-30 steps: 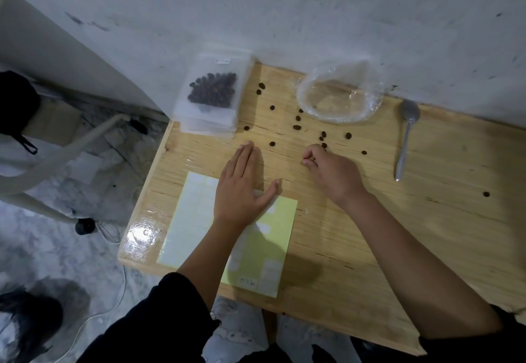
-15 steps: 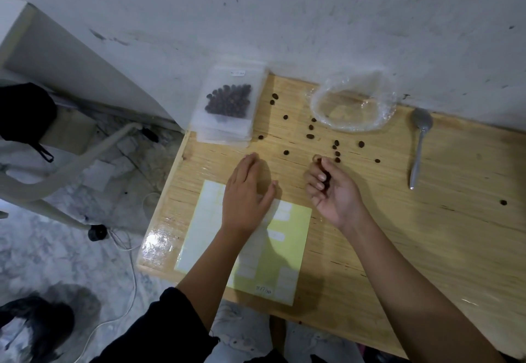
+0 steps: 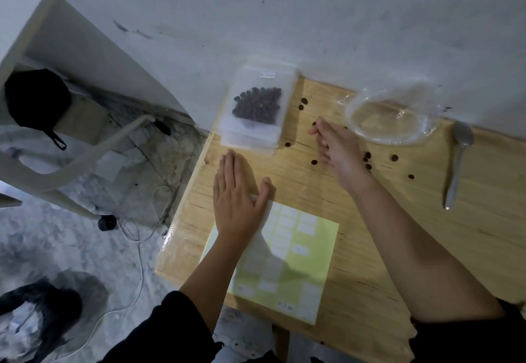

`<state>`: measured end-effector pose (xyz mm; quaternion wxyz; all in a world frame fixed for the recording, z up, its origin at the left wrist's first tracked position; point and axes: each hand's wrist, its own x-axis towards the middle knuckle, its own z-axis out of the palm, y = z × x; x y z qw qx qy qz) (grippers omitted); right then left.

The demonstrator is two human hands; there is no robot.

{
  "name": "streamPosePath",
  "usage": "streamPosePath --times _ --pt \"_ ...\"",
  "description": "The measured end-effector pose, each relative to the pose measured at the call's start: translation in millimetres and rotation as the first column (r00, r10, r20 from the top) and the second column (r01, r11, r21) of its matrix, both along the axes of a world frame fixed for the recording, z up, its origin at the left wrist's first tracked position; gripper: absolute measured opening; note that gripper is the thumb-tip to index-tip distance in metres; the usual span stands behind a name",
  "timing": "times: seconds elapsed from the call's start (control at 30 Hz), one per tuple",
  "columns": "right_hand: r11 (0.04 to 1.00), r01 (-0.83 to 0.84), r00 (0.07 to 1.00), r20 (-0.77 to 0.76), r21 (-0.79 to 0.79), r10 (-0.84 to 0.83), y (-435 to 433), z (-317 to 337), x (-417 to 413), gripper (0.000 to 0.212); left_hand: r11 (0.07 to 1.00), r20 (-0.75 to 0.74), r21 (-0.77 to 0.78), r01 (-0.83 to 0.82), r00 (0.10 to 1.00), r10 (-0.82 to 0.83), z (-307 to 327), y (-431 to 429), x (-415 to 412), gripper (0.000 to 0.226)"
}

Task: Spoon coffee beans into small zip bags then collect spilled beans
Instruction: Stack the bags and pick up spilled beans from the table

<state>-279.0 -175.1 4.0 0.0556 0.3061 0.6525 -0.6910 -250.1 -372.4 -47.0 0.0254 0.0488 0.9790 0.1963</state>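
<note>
Where the left hand (image 3: 233, 203) is resting: it is lying palm down across the far left corner of the label sheet (image 3: 284, 263), fingers straight and pressed together, thumb spreading out to the side, holding nothing.
Zip bags (image 3: 256, 123): a stack is sitting beyond the sheet's far left corner, against the wall; the top bag is showing a dark cluster of coffee beans through its clear plastic.
Label sheet: yellow-green, carrying white stickers, it is lying flat at the near edge of the wooden table (image 3: 427, 248), partly under the left hand and forearm.
Loose beans (image 3: 394, 158): they are lying scattered on the wood beyond the sheet's far edge, several just beside the right hand on either side.
Right hand (image 3: 338, 149): it is reaching beyond the sheet's far edge, back upward, fingers close together and pointing toward the stack; the fingertips are sitting at one bean, but whether they are pinching it cannot be told.
Clear bag (image 3: 392, 115): it is sitting open-mouthed beyond the sheet's far right corner, against the wall, just beside the right hand.
Spoon (image 3: 457, 166): it is lying well to the right of the sheet, bowl toward the wall, apart from both hands.
</note>
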Motion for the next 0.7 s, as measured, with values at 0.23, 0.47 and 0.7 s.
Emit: streamPosePath --times 0.23,0.47,0.7 --pt "0.812 -0.153 0.984 0.013 0.564 0.176 2.8 -8.1 -50.4 0.021 1.0 0.005 -0.019 0.017 1.0 -0.017 -0.8 -1.0 -0.5 0.078" --pt "0.544 -0.298 0.943 0.152 0.785 0.297 4.3 -18.7 -68.5 0.021 0.999 0.002 -0.029 0.016 1.0 -0.016 -0.2 -0.7 -1.4 0.076" --pt "0.43 -0.38 0.916 0.269 0.819 0.297 6.3 -16.8 -81.0 0.02 0.999 0.006 -0.03 0.019 1.0 -0.018 -0.3 -0.3 -1.8 0.076"
